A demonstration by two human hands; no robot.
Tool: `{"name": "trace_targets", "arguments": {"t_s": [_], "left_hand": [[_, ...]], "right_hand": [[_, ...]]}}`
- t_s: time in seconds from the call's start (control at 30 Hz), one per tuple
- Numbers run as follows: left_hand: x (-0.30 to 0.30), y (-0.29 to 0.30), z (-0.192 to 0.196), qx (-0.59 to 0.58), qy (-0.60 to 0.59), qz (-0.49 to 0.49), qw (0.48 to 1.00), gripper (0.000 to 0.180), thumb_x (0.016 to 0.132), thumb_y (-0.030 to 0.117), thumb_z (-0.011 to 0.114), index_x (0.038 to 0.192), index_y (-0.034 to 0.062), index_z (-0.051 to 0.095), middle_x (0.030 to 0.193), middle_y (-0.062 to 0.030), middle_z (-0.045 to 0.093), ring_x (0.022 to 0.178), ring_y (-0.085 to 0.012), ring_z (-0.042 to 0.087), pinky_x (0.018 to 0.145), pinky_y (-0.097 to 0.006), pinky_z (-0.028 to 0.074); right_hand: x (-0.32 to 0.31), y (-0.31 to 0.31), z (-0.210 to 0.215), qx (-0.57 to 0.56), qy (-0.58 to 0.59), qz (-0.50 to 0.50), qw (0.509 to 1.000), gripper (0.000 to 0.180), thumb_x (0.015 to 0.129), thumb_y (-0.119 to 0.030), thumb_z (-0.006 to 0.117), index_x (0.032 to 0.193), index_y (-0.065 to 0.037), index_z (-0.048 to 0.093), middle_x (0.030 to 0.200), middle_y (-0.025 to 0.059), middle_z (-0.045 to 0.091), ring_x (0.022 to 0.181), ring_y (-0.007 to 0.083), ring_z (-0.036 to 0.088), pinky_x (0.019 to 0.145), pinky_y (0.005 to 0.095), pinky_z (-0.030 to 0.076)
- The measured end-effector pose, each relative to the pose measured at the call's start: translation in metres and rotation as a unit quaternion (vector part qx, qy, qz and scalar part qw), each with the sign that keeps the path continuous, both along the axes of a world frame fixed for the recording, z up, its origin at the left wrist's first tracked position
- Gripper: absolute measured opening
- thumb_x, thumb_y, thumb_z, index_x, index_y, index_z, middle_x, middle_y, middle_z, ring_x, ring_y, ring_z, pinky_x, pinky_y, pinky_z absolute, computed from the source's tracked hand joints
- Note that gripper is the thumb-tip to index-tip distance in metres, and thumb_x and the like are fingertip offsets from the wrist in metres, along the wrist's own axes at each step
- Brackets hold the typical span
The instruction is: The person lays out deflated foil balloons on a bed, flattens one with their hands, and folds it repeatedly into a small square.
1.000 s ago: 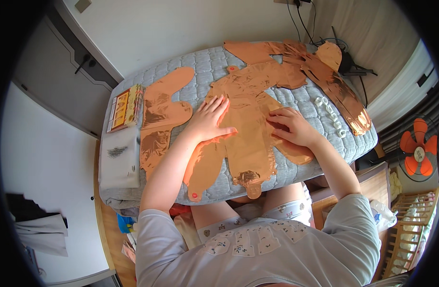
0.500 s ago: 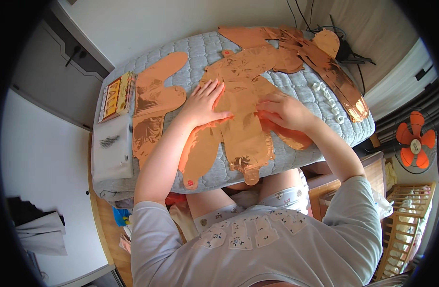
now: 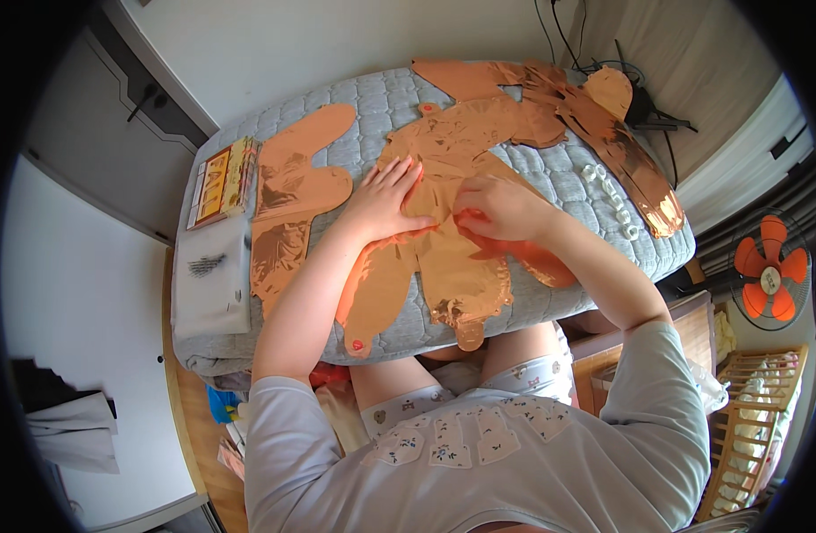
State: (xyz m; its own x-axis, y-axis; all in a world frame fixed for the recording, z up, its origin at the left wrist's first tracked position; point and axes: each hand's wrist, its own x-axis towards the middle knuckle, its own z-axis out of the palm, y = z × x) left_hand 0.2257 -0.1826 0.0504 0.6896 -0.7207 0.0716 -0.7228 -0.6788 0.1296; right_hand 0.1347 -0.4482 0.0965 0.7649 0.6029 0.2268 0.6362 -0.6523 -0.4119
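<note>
A flat copper-coloured foil balloon with several rounded lobes lies in front of me on the grey quilted mattress. My left hand rests on its left side, palm down, fingers stretched out and thumb pointing right. Over the balloon's middle right is my right hand, its fingers curled down against the foil. The fingertips are hidden, so what they may pinch does not show. Reddish reflections of the foil tint both hands.
Another flat copper foil balloon lies left, with more crumpled foil at the far right. A flat printed package and a clear plastic bag sit along the left edge. A white curled strip lies right; an orange-bladed fan stands beyond.
My right hand has moved left toward the balloon's middle, and its fingers have curled in. The left hand keeps its place on the foil. The whole view has shifted slightly.
</note>
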Motion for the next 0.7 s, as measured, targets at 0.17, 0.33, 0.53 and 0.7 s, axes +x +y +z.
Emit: {"name": "trace_targets", "arguments": {"t_s": [0.17, 0.33, 0.53, 0.7], "left_hand": [[-0.003, 0.002, 0.0, -0.005, 0.002, 0.006, 1.0, 0.112, 0.08, 0.073, 0.069, 0.164, 0.0111, 0.027, 0.17, -0.0142, 0.025, 0.157, -0.0292, 0.023, 0.128, -0.048, 0.018], [-0.004, 0.005, 0.002, -0.008, 0.014, 0.012, 1.0, 0.113, 0.08, 0.076, 0.067, 0.163, 0.0095, 0.029, 0.169, -0.0163, 0.027, 0.157, -0.0311, 0.024, 0.128, -0.049, 0.018], [0.001, -0.003, 0.0, -0.018, 0.011, -0.01, 1.0, 0.116, 0.081, 0.085, 0.057, 0.163, 0.0086, 0.029, 0.171, -0.0154, 0.021, 0.158, -0.0306, 0.02, 0.128, -0.048, 0.016], [-0.002, 0.005, -0.003, -0.008, 0.008, 0.004, 1.0, 0.115, 0.081, 0.085, 0.057, 0.163, 0.0087, 0.029, 0.171, -0.0152, 0.021, 0.158, -0.0306, 0.02, 0.128, -0.048, 0.016]], "right_hand": [[0.003, 0.002, -0.001, -0.015, -0.016, 0.028, 0.999, 0.017, 0.088, -0.022, 0.07, 0.095, -0.007, 0.071, 0.102, 0.0101, 0.067, 0.099, 0.0306, 0.066, 0.087, 0.0412, 0.053], [0.047, -0.031, 0.009, 0.063, 0.21, -0.09, 0.972, 0.023, 0.088, -0.026, 0.072, 0.098, -0.005, 0.073, 0.1, 0.0102, 0.069, 0.095, 0.0242, 0.068, 0.084, 0.0372, 0.054], [0.145, -0.099, -0.036, -0.027, -0.132, -0.434, 0.891, 0.052, 0.085, -0.035, 0.078, 0.126, -0.006, 0.066, 0.119, 0.018, 0.071, 0.107, 0.0299, 0.069, 0.087, 0.0399, 0.056], [0.18, -0.094, -0.024, 0.073, 0.103, -0.442, 0.888, 0.084, 0.077, -0.043, 0.085, 0.142, -0.001, 0.052, 0.123, 0.0228, 0.067, 0.117, 0.0335, 0.065, 0.092, 0.0413, 0.056]]}}
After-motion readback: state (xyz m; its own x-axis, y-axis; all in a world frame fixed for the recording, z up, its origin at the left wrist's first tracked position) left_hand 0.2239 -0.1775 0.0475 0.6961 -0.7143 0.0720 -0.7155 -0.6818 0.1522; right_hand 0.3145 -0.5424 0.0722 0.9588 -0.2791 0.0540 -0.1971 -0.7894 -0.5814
